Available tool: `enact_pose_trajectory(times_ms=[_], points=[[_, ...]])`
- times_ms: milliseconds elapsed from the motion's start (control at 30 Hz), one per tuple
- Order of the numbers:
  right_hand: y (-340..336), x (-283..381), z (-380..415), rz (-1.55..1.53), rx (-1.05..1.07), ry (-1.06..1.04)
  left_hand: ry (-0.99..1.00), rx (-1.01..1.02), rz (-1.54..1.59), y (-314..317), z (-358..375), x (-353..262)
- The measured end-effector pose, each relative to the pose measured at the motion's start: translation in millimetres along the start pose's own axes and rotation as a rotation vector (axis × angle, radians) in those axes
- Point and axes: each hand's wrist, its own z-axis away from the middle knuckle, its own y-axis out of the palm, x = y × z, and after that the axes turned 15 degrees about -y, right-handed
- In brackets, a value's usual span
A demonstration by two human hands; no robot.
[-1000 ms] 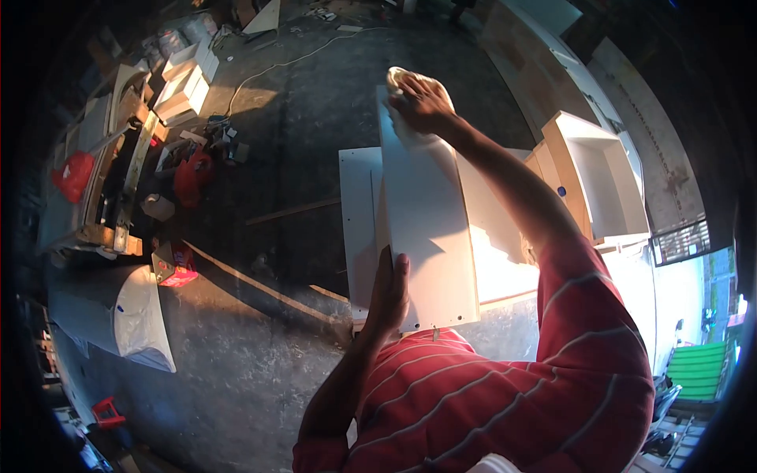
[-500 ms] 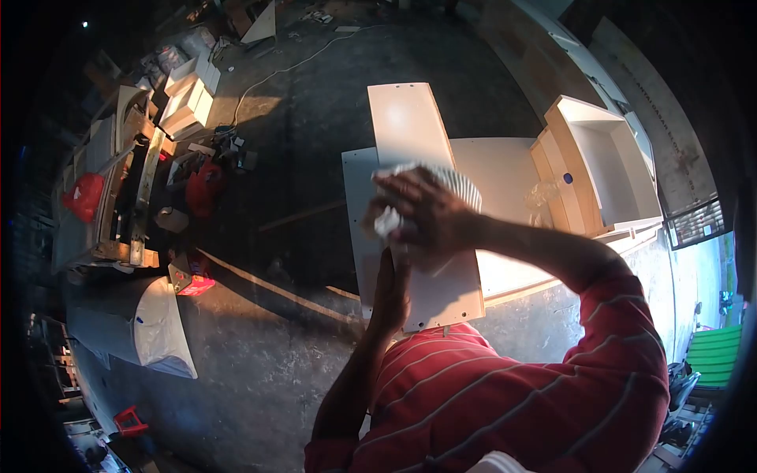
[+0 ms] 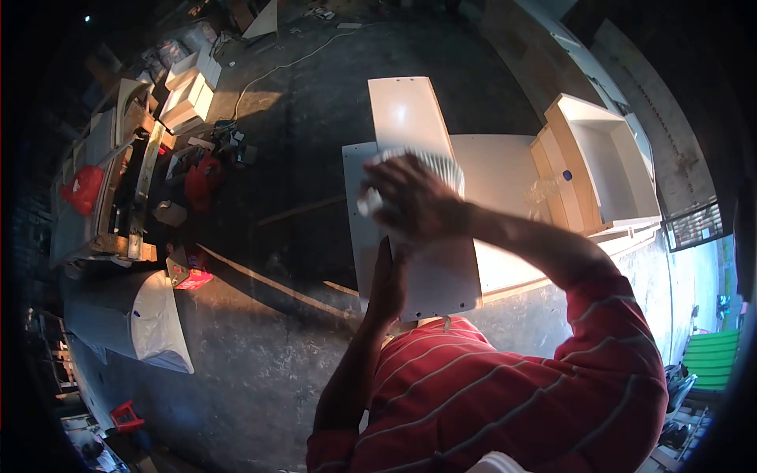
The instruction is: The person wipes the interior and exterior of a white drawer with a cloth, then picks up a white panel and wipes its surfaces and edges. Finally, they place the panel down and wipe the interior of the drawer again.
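Note:
A long white board (image 3: 441, 280) with small holes near its ends extends away from my body, above a wider white panel (image 3: 497, 158). My left hand (image 3: 386, 280) is closed around the board's left edge, near its close end. Midway along the board, my right hand (image 3: 414, 197) presses a striped cloth (image 3: 445, 167) onto the top face. That hand is blurred, and part of the cloth is bunched beneath its fingers.
A white drawer-like box (image 3: 611, 158) stands at the right with crumpled clear plastic (image 3: 542, 189) beside it. To the left are a wooden bench (image 3: 142, 189), a red bag (image 3: 85, 189) and a wrapped roll (image 3: 130, 319). A red stool (image 3: 126, 416) is at lower left.
My right hand and the cloth have moved a little to the left and away from me over the board. My left hand keeps its hold on the edge.

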Motion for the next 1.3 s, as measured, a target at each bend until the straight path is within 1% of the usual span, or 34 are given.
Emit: enact_pose_trajectory(times_ms=[33, 67, 100, 133, 200, 233, 267, 300, 333, 367, 400, 433, 467, 500, 567, 600, 667, 700, 733, 767, 800, 867, 900, 967, 1000, 1033, 1067, 1100, 1133, 1200, 1233, 1267, 1300], points=[[-12.6, 24.2, 8.4, -0.001, 0.027, -0.026, 0.096, 0.034, -0.004, 0.2, -2.9, 6.3], [-18.9, 34.4, 15.2, -0.072, 0.037, -0.041, 0.191, 0.065, -0.008, 1.1, -5.5, 8.9], [-21.4, 28.2, 14.4, -0.127, 0.056, -0.074, 0.237, 0.062, -0.004, 1.9, -8.4, 10.7], [-23.0, 19.3, 11.9, -0.184, 0.076, -0.101, 0.239, 0.058, 0.008, 1.9, -6.0, 13.5], [-13.7, -18.4, 5.8, -0.202, 0.079, -0.212, -0.056, 0.128, 0.079, 2.8, -0.9, 4.7], [-4.6, -38.5, -0.5, -0.087, 0.065, -0.228, -0.088, 0.101, 0.049, 2.4, -4.0, 10.4], [3.6, -63.7, -8.2, -0.114, 0.052, -0.185, -0.083, 0.105, 0.057, 3.8, -4.1, 12.9], [5.2, -89.7, -20.8, -0.189, 0.150, -0.126, -0.011, 0.054, 0.047, 5.4, -4.7, 14.2], [7.6, -107.2, -28.9, -0.163, 0.116, -0.050, 0.066, 0.001, 0.041, 5.8, -7.4, 14.9], [14.3, -134.9, -38.9, -0.139, 0.192, -0.001, 0.061, 0.021, 0.058, 4.6, -10.1, 17.6], [20.3, -161.1, -49.7, -0.111, 0.266, 0.110, 0.067, 0.018, 0.076, 4.3, -11.6, 17.7], [27.4, -184.2, -58.0, -0.078, 0.215, 0.121, 0.087, 0.019, 0.051, 4.7, -12.1, 18.9], [31.2, -193.0, -64.3, -0.048, 0.166, 0.132, 0.106, 0.018, 0.027, 5.9, -11.8, 19.2], [37.8, -194.8, -62.5, -0.053, 0.180, 0.120, 0.103, 0.010, 0.043, 6.9, -11.1, 18.4], [45.8, -192.7, -55.0, 0.082, 0.079, 0.119, 0.088, -0.004, -0.007, 6.4, -8.5, 14.2], [37.8, -174.3, -53.8, 0.081, 0.079, 0.123, 0.085, -0.003, -0.009, 5.8, -8.5, 13.9], [21.9, -120.4, -34.9, 0.244, 0.147, -0.084, 0.081, 0.009, -0.009, 5.5, -9.1, 12.0], [20.2, -94.8, -23.9, 0.119, 0.112, -0.012, 0.090, 0.016, -0.018, 5.6, -9.1, 10.1], [19.7, -65.8, -12.6, -0.006, 0.078, 0.053, 0.041, 0.066, 0.063, 5.8, -7.4, 9.4], [6.0, -24.6, -8.5, 0.003, 0.136, 0.064, -0.001, 0.110, 0.144, 5.9, -6.9, 8.4], [-11.4, 10.7, -7.7, 0.017, 0.192, 0.076, 0.173, 0.052, 0.136, 9.2, -32.3, 46.8], [-23.7, 39.1, 6.8, -0.031, 0.203, 0.036, 0.198, 0.119, 0.187, 6.8, -24.8, 34.4], [-19.7, 27.8, 10.4, -0.011, 0.169, -0.022, 0.191, 0.137, 0.175, 6.5, -18.4, 25.5], [-7.1, -5.5, 4.8, -0.029, 0.106, 0.077, -0.007, 0.181, 0.246, 5.5, -8.7, 9.8], [10.9, -38.1, 5.4, 0.022, 0.024, 0.070, -0.025, 0.197, 0.223, 4.1, -8.2, 8.7], [24.5, -72.1, -3.1, 0.046, 0.031, 0.228, 0.022, 0.147, 0.157, 3.0, -8.7, 7.7], [32.3, -102.4, -12.5, 0.166, 0.033, 0.325, 0.067, 0.097, 0.093, 2.3, -8.3, 7.9], [50.6, -139.8, -11.9, 0.305, -0.050, 0.320, 0.092, 0.089, 0.081, 1.3, -10.3, 10.3], [44.6, -146.6, -23.9, 0.283, 0.012, 0.447, 0.081, 0.099, 0.062, 2.0, -11.2, 9.6], [40.8, -135.8, -32.0, 0.252, 0.085, 0.510, 0.132, 0.044, 0.052, 0.3, -10.2, 9.2], [38.5, -120.7, -26.5, 0.235, 0.102, 0.491, 0.120, 0.054, 0.030, -1.9, -8.7, 9.3], [34.8, -98.7, -22.1, 0.225, 0.119, 0.465, 0.045, 0.120, 0.181, -3.7, -9.4, 7.8], [33.3, -77.7, -9.6, 0.213, 0.080, 0.375, -0.033, 0.184, 0.337, -4.4, -10.0, 6.8]])
